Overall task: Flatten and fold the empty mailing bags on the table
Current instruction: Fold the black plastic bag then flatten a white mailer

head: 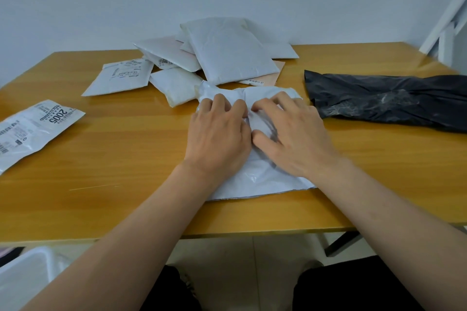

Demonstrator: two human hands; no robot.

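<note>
wooden table (126, 159); white bin (22, 278) below its near-left corner

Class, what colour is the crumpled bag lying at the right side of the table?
Black, glossy and wrinkled; the bag shows clearly in the head view.

I see a crinkled white plastic mailing bag (262, 177) on the honey-yellow wooden table (126, 197). Far behind it lie white and pale pink padded mailers (227, 55); at right, a crumpled black plastic bag (391, 101). Left, a white bag with black barcode print (32, 131).
</note>
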